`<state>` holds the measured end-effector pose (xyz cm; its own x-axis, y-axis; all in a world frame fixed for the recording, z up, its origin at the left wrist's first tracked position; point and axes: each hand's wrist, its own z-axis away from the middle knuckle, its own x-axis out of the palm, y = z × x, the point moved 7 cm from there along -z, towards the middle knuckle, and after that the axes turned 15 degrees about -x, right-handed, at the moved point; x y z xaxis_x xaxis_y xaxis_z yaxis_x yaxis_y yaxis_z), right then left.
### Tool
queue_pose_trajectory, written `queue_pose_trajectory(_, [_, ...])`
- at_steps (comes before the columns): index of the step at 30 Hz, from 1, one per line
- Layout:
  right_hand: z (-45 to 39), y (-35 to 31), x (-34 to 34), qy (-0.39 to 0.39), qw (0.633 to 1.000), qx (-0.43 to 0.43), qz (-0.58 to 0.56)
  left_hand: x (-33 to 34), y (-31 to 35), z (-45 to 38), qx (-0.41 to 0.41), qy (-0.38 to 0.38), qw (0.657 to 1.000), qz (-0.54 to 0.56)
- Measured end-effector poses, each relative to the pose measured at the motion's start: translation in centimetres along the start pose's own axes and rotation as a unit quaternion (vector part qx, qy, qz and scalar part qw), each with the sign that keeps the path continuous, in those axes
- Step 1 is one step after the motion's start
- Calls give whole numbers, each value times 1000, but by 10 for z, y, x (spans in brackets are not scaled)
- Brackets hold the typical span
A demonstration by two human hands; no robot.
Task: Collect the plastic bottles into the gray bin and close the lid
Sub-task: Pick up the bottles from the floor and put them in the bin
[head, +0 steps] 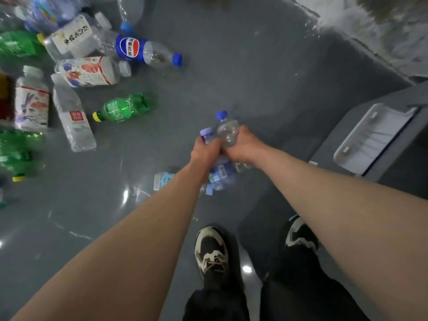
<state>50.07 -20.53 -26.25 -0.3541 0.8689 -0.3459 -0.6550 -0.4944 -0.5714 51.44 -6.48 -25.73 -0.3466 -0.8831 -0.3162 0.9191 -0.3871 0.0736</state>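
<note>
My left hand [205, 151] grips a clear bottle with a pale purple cap [206, 134]. Right beside it, my right hand [242, 145] holds a clear bottle with a blue cap [227, 130]. Both hands hang over the grey floor, left of the gray bin [384, 156], whose pale lid panel [372, 137] faces up. Beneath my hands lie blue-labelled bottles [220, 176] and a light-blue one [163, 180]. Several more bottles are scattered at the left: a green one with a yellow cap [124, 107], a Pepsi bottle [148, 52] and a clear water bottle [73, 117].
My two feet in black-and-white shoes [212, 251] stand at the bottom centre. A pale rough wall or ledge [382, 35] runs along the top right. More green bottles [16, 149] lie at the far left edge. Bare grey floor [243, 77] stretches between pile and bin.
</note>
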Motion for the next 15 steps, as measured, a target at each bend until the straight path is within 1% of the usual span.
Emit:
queue_pose_trajectory(3, [52,-27,-22,49,993,2,-107,-17,8,54,24,3,1000,6])
queue_pose_trajectory(7, [125,-58,-68,102,982,15,-158,-24,34,134,78,-23,997,-10])
queue_pose_trajectory(11, [203,-65,-127,141,971,17,-190,4,55,219,129,-50,985,-101])
queue_pose_trajectory(13, [245,-54,-155,154,967,31,-202,32,55,260,138,-73,978,-140])
queue_pose_trajectory(15, [273,-40,-173,163,959,44,-227,55,53,286,152,-80,971,-168])
